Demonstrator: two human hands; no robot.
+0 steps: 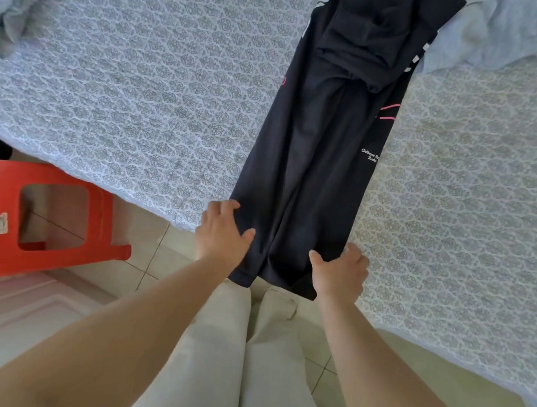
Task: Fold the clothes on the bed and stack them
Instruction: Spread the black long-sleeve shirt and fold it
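**Both hands at the hem of the dark shirt**

The black shirt (322, 149) lies long on the bed (141, 90), its lower end over the edge. The left hand (221, 235) and right hand (340, 271) each pinch one bottom corner.

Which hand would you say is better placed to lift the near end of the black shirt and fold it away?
Neither clearly: left hand and right hand each grip a near corner of the black shirt, which overhangs the bed edge. Using both looks best.
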